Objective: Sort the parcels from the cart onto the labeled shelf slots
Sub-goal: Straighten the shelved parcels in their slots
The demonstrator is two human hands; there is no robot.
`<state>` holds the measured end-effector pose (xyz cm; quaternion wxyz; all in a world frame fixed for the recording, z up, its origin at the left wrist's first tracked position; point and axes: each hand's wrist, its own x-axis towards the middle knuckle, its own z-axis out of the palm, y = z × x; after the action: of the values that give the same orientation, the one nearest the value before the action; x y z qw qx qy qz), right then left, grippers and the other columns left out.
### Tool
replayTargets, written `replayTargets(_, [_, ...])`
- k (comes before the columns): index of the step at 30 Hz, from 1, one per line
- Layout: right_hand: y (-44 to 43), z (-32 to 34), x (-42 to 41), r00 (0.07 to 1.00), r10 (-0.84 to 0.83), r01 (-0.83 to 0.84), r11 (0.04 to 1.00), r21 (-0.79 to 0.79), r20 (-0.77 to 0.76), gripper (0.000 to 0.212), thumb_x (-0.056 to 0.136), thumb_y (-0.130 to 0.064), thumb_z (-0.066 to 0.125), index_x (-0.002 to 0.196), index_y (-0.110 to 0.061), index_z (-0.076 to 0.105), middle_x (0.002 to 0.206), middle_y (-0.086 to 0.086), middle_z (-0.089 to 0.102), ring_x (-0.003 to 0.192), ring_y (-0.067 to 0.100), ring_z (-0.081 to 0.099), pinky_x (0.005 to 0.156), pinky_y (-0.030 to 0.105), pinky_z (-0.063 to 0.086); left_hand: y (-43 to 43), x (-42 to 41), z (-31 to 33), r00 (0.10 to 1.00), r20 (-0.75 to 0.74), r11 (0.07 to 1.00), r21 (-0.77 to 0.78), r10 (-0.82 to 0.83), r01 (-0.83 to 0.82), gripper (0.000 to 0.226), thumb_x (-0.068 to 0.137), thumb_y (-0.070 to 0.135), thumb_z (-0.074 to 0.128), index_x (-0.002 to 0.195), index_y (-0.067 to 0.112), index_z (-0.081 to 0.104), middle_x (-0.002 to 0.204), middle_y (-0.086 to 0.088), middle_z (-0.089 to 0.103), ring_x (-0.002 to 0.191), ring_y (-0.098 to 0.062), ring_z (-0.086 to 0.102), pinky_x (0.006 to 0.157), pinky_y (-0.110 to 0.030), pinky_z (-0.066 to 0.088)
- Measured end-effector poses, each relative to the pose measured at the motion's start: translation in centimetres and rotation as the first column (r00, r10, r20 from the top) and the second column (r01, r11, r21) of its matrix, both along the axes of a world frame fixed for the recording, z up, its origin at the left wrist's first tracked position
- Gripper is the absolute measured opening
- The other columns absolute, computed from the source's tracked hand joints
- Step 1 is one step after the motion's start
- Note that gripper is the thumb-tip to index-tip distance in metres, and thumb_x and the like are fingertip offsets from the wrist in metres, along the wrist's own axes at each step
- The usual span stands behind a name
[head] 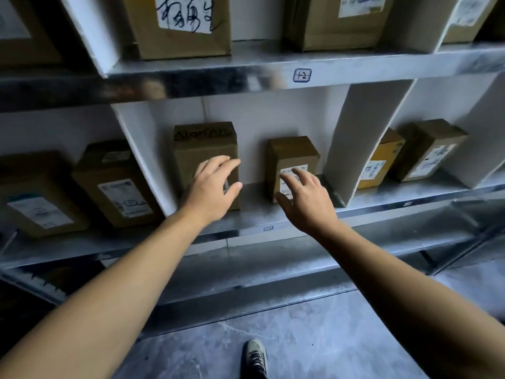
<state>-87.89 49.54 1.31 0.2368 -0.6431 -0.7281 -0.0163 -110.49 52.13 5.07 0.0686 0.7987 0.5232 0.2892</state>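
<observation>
Reaching into the middle slot of the shelf (254, 212), both hands are spread over the two parcels standing there. The left hand (211, 187) is in front of the tall box (205, 143); the right hand (303, 199) is over the label of the small box (293, 154). Each grip is wide, fingers loose, holding nothing. Contact cannot be confirmed. The cart is out of view.

Risks noted: both boxes stand on end, so a push high on the tall one may tip it backward or into its neighbour. The shelf looks like smooth grey sheet metal, and cardboard would probably slide on it. The slot tag (268, 228) is too small to read, so a mis-sort is possible.

Materials: brown rectangular cardboard, white paper labels, flat white divider (355, 138).
</observation>
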Motion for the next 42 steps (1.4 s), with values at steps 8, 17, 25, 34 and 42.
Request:
replayTargets(8, [7.1, 0.4, 5.0, 0.993, -0.048, 0.055, 0.997, -0.062, 0.110, 0.048, 0.096, -0.046, 0.054, 0.135, -0.019, 0.052, 0.136, 0.016, 0.050, 0.121, 0.043, 0.048, 0.094, 0.048, 0.046, 9.2, 2.8, 1.3, 0.998, -0.021, 0.997, 0.052, 0.065, -0.064, 0.052, 0.094, 0.035, 0.058, 0.143, 0.025, 0.045, 0.150, -0.004, 0.037, 0.138, -0.029, 0.033, 0.113, -0.047, 0.030])
replayTargets(17, [13.1, -1.1, 6.1, 0.995, 0.071, -0.067, 0.996, -0.051, 0.068, 0.042, 0.093, -0.050, 0.051, 0.133, -0.036, 0.052, 0.154, 0.001, 0.033, 0.145, 0.028, 0.022, 0.104, 0.061, 0.035, 12.9, 3.7, 0.4, 0.927, -0.277, 0.967, 0.062, 0.253, -0.245, 0.049, 0.096, 0.047, 0.045, 0.141, 0.029, 0.043, 0.147, 0.002, 0.037, 0.135, -0.026, 0.030, 0.110, -0.046, 0.027])
replayTargets(25, [14.9, -2.2, 8.0, 0.971, 0.236, -0.237, 0.971, -0.041, -0.024, 0.055, 0.093, -0.052, 0.043, 0.137, -0.022, 0.057, 0.144, 0.015, 0.049, 0.139, 0.042, 0.035, 0.094, 0.062, 0.048, 12.2, 4.4, 1.0, 0.871, -0.306, 0.921, 0.059, 0.384, -0.385, 0.054, 0.094, 0.048, 0.046, 0.145, 0.033, 0.036, 0.151, 0.005, 0.033, 0.135, -0.028, 0.030, 0.111, -0.047, 0.026])
replayTargets(34, [14.4, -1.9, 9.0, 0.970, 0.239, -0.241, 0.969, -0.049, -0.044, 0.061, 0.093, -0.054, 0.034, 0.137, -0.019, 0.058, 0.144, 0.018, 0.049, 0.138, 0.044, 0.034, 0.098, 0.061, 0.045, 12.0, 5.3, 0.2, 0.849, -0.301, 0.897, 0.050, 0.434, -0.440, 0.056, 0.093, 0.045, 0.048, 0.147, 0.034, 0.037, 0.154, 0.006, 0.033, 0.135, -0.028, 0.031, 0.113, -0.045, 0.021])
replayTargets(42, [14.3, -1.9, 9.6, 0.965, 0.253, -0.256, 0.965, -0.056, -0.068, 0.063, 0.091, -0.055, 0.034, 0.139, -0.020, 0.056, 0.146, 0.017, 0.047, 0.141, 0.044, 0.030, 0.101, 0.061, 0.042, 12.3, 5.4, 0.8, 0.854, -0.296, 0.897, 0.029, 0.429, -0.440, 0.053, 0.094, 0.041, 0.052, 0.145, 0.029, 0.043, 0.152, 0.002, 0.038, 0.130, -0.033, 0.037, 0.110, -0.044, 0.025])
